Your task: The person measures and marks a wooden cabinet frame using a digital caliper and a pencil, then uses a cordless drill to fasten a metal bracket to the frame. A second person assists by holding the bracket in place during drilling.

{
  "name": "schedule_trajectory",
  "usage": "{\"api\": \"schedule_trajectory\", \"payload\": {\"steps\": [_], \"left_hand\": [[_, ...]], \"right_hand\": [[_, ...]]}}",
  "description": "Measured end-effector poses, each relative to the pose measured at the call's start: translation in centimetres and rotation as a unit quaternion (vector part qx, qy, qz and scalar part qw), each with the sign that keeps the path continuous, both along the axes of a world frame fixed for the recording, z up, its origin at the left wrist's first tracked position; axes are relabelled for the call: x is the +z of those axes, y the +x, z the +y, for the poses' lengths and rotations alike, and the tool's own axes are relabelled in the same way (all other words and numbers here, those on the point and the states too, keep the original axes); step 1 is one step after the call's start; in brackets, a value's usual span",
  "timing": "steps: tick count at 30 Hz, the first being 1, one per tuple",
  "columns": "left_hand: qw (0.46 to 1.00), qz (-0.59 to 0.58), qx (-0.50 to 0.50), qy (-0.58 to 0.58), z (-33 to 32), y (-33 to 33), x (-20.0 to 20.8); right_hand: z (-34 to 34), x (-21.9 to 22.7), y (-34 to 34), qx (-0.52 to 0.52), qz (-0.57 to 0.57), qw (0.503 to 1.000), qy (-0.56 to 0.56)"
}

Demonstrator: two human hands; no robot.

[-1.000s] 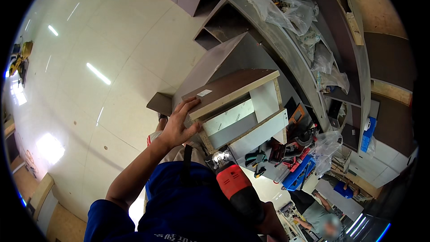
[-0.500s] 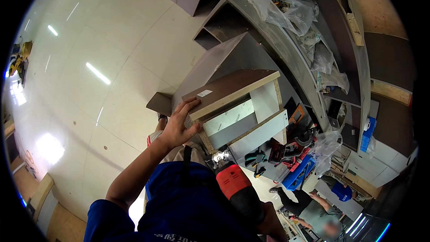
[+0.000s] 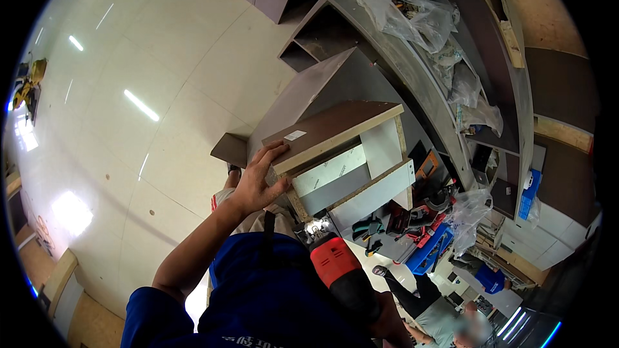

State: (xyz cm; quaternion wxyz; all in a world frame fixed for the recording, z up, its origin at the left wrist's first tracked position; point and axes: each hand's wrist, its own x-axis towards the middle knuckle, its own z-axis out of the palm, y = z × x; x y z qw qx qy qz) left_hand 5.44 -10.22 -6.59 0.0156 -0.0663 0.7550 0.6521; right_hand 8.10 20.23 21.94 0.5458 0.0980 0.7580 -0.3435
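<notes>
My right hand (image 3: pixel 387 319) grips a red-and-black power drill (image 3: pixel 338 265) that points toward the brown-topped particleboard box (image 3: pixel 342 127), whose near end my loosely spread left fingers (image 3: pixel 276 149) touch, its long axis running away to their right.

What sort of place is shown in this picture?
It looks like a furniture workshop, though I cannot be certain: there is a red-and-black power tool, a small cabinet with raw board edges, and a blue tray among tools.
</notes>
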Motion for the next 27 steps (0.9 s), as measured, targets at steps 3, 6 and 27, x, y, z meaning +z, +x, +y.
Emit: {"api": "schedule_trajectory", "payload": {"steps": [3, 6, 27], "left_hand": [[1.0, -0.001, 0.002, -0.011, -0.1, 0.2, -0.1], [1.0, -0.001, -0.001, -0.018, -0.1, 0.2, -0.2], [1.0, 0.001, 0.009, 0.003, 0.0, -0.1, -0.1]], "right_hand": [[0.7, -0.4, 0.2, 0.007, -0.002, 1.0, -0.001], [0.4, -0.4, 0.1, 0.015, 0.008, 1.0, -0.004], [-0.2, -0.2, -0.4, 0.027, 0.001, 1.0, 0.012]]}}
